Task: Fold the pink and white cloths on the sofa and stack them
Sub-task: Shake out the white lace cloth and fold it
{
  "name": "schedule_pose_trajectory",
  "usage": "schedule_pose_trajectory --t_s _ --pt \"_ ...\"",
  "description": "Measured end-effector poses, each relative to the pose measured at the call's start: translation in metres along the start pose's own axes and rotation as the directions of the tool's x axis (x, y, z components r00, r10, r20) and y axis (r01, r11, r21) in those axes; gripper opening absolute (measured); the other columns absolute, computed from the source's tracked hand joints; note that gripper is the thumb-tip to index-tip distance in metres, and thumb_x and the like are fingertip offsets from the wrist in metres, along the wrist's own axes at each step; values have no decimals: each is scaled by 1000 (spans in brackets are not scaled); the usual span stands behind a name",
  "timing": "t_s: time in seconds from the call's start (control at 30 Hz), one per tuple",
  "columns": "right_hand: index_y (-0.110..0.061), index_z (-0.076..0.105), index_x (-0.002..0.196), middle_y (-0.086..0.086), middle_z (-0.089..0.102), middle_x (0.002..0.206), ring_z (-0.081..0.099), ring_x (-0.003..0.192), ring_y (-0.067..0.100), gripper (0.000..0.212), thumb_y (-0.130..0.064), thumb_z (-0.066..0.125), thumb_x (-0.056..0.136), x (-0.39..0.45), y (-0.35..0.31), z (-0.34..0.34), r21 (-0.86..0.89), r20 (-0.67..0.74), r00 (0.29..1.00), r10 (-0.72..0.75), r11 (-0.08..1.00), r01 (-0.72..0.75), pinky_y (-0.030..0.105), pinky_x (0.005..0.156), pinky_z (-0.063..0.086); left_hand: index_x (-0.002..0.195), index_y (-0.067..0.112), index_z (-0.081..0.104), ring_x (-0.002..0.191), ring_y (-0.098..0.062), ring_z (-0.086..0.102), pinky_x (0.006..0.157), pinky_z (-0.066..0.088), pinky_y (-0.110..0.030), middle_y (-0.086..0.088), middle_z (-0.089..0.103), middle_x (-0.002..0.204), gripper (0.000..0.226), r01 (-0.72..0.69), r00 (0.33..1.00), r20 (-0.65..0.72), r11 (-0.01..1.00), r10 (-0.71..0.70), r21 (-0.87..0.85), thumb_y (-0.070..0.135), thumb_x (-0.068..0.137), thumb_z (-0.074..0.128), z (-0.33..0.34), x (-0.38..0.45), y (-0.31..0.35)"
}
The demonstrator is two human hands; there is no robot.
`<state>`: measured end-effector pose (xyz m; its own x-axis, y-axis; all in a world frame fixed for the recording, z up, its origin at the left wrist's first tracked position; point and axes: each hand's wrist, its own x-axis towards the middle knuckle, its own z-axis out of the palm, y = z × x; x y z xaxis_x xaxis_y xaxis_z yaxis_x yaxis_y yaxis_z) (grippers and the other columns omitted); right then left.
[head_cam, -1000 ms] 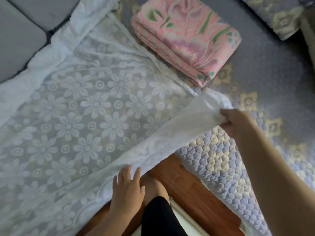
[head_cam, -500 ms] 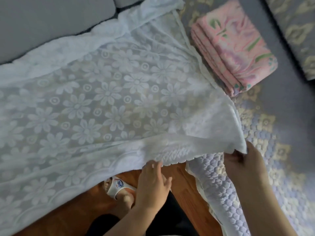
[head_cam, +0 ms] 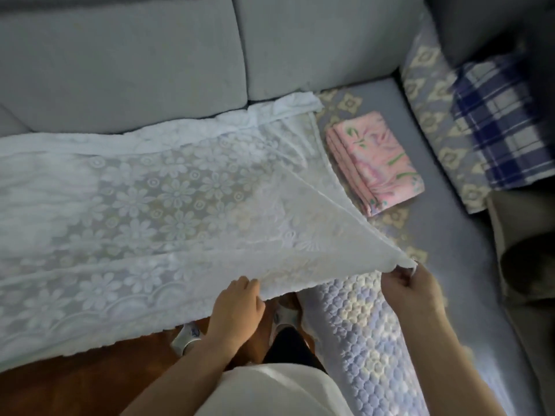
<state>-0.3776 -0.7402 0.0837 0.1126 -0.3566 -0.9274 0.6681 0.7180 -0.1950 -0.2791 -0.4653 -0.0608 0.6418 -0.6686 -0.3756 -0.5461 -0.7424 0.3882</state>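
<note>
A white lace cloth with a flower pattern lies spread over the sofa seat, its front edge hanging toward the floor. My right hand pinches its near right corner, lifted off the seat. My left hand grips the front edge of the same cloth, a little to the left. The pink flowered cloth lies folded on the seat, to the right of the white cloth and apart from both hands.
Grey back cushions run along the far side. A quilted lilac seat cover hangs over the sofa's front. A blue plaid cloth lies at the right end. Wooden floor and my slippered feet are below.
The view has pulled back and up, showing the sofa's back cushions. My right hand has kept the corner and lifted it higher. My left hand has closed on the front edge.
</note>
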Motion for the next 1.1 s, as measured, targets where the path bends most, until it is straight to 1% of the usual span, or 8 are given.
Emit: schedule_pose_trajectory --t_s 0.1,0.23,0.33,0.5,0.67,0.77,0.87,1.1 --pt "-11 52 69 -3 52 49 53 39 9 23 10 59 77 -8 -16 5 -200 9 1000 -16 980 17 18 46 48 102 17 56 83 -22 56 65 51 -34 -1 53 95 45 67 997 -47 998 -67 -1 53 76 66 13 -17 40" --pt "-7 58 60 0 55 50 57 43 9 54 16 84 18 -18 -26 1 -314 212 977 -31 944 98 23 54 57 111 13 55 106 -33 53 78 54 -45 -13 52 119 71 219 969 -119 976 -218 -9 65 67 72 22 -7 103" --pt "-4 63 80 5 65 60 64 56 12 13 9 66 82 -24 -36 5 -424 181 983 -18 901 94 28 58 60 106 12 57 89 -32 57 70 51 -41 -11 57 102 39 334 931 -162 942 -326 21 34 78 73 -2 10 103" --pt "-6 57 94 6 59 74 60 57 11 11 -3 49 101 -2 -62 11 -489 146 984 -99 858 159 40 89 57 94 17 54 63 -18 50 52 38 -29 1 48 77 17 327 938 -158 939 -309 102 12 84 67 -16 -3 60" --pt "-16 54 121 2 59 84 61 61 9 22 -12 54 100 41 -85 10 -478 -38 988 -148 871 112 30 64 51 119 26 51 108 -22 48 92 45 -32 -1 47 119 34 317 911 305 944 -277 -90 10 91 39 8 -45 61" --pt "-51 50 108 3 60 109 49 71 7 45 -16 69 87 72 -84 7 -454 -139 978 -156 888 77 14 62 49 125 28 55 119 -25 50 98 43 -35 2 51 128 42 384 843 433 921 -319 -70 25 86 39 27 -76 28" --pt "-44 49 98 -1 56 95 45 67 9 28 -26 68 87 51 -44 11 -615 -60 964 -258 770 168 10 62 45 105 31 61 97 -10 53 91 42 -20 11 56 106 17 538 802 425 816 -419 -212 26 95 49 24 -118 -21" --pt "0 55 98 9 56 79 54 72 29 24 -23 59 94 -33 126 -13 -886 451 860 -239 -235 399 38 69 44 97 18 67 81 -13 63 63 48 -21 -5 66 101 8 770 588 418 321 -693 -551 20 91 61 1 -223 -125"
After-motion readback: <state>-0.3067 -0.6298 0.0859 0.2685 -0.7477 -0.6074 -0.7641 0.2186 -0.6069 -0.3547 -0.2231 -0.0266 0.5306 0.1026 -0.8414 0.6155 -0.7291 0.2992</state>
